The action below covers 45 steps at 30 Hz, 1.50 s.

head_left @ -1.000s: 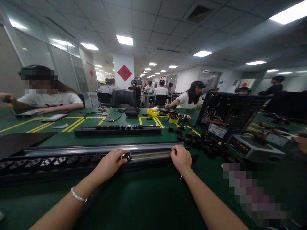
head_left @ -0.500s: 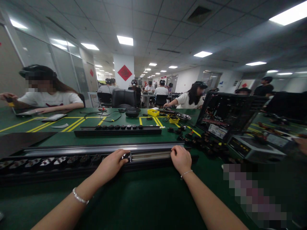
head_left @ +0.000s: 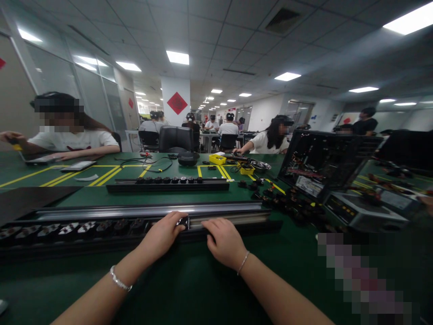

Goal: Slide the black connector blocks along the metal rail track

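Note:
A long black power-strip housing (head_left: 267,227) lies across the table in front of me, with several socket modules (head_left: 87,227) in a row along its left part. My left hand (head_left: 165,232) is closed on a small black socket module (head_left: 183,222) at the row's right end, its thumb and fingertips at the module's edges. Just to the right, my right hand (head_left: 225,239) is over the housing, fingers bent and thumb apart from them. Its fingertips are at the thin metal strips (head_left: 250,218) inside the channel. What lies under the palms is hidden.
Behind the housing lies a shiny rail (head_left: 135,211), then a shorter socket strip (head_left: 169,186). Loose black parts (head_left: 297,205) are heaped at right, by an open computer case (head_left: 324,162) and a grey metal box (head_left: 363,214). Co-workers (head_left: 88,137) sit across the table.
My right hand has moved left along the housing, from near its right end to close beside my left hand. My left hand stays on the socket module, and the view has shifted slightly.

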Tool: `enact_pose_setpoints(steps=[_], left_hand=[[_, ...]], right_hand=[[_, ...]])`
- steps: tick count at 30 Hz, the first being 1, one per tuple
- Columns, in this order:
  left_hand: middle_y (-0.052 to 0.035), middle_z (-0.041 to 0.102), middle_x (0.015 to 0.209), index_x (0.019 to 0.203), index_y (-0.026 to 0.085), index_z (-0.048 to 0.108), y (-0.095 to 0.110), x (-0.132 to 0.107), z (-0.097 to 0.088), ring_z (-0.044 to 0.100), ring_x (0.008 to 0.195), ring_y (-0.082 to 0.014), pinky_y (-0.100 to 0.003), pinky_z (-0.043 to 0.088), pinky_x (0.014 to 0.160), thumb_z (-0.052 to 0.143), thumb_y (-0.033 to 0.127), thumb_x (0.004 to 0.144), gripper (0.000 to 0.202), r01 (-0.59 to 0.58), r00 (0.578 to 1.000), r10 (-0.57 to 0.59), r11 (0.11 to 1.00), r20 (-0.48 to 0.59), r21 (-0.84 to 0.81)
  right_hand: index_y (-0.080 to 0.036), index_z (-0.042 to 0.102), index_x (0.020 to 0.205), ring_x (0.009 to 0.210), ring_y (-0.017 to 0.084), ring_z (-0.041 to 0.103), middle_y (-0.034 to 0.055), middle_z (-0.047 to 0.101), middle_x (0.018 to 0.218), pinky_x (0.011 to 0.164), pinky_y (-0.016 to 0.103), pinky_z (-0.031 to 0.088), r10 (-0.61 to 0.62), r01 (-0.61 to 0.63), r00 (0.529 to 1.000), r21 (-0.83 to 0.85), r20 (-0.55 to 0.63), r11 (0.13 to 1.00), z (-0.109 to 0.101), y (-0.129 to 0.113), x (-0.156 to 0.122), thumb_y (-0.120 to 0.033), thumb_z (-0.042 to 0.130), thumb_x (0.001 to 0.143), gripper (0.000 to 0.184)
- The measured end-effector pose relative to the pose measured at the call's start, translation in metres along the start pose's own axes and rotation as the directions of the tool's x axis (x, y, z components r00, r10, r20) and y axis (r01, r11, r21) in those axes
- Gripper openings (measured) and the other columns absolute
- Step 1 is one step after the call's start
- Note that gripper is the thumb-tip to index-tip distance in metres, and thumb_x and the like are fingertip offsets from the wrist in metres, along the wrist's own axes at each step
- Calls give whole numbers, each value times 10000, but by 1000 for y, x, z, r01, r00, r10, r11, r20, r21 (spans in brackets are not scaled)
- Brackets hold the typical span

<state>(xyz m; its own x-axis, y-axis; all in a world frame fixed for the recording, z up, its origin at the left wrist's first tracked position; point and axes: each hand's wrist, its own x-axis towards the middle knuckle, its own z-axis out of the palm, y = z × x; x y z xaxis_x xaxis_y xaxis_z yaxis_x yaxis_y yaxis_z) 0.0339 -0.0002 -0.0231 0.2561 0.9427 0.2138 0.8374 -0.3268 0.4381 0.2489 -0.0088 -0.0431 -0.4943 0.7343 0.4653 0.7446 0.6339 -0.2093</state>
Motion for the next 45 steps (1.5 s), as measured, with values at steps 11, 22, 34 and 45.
enact_pose_setpoints(steps=[11,22,34,45], left_hand=[[-37,597,1206,1161,238,531,-2,3,5,520,1138,-188,-333,371,1005,451,291,822,352,-31,999,31,999,-31,14],[-37,621,1175,1138,245,550,2,3,4,532,1116,-196,-356,391,989,463,288,815,337,-37,998,38,999,-49,22],[-25,627,1181,1156,268,557,-1,4,8,533,1119,-201,-365,385,996,487,332,808,360,-29,997,31,999,-75,30],[-24,634,1166,1170,277,542,-4,4,9,549,1104,-197,-353,402,970,513,341,793,383,0,996,2,1000,-94,19]], right_hand=[[-338,476,1242,1040,200,479,20,588,1138,914,373,271,50,-39,991,-91,125,995,4,-17,5,-238,514,781,473],[-308,472,1202,987,191,510,7,630,1046,892,367,272,63,-55,992,-73,109,996,9,-22,12,-238,495,790,419],[-253,486,1220,1018,184,508,33,626,1119,933,366,240,60,-56,994,-42,96,998,12,-21,11,-257,489,810,411],[-260,527,1160,991,161,520,18,637,1078,892,331,271,-7,11,996,-37,88,999,10,-18,10,-214,490,790,374]])
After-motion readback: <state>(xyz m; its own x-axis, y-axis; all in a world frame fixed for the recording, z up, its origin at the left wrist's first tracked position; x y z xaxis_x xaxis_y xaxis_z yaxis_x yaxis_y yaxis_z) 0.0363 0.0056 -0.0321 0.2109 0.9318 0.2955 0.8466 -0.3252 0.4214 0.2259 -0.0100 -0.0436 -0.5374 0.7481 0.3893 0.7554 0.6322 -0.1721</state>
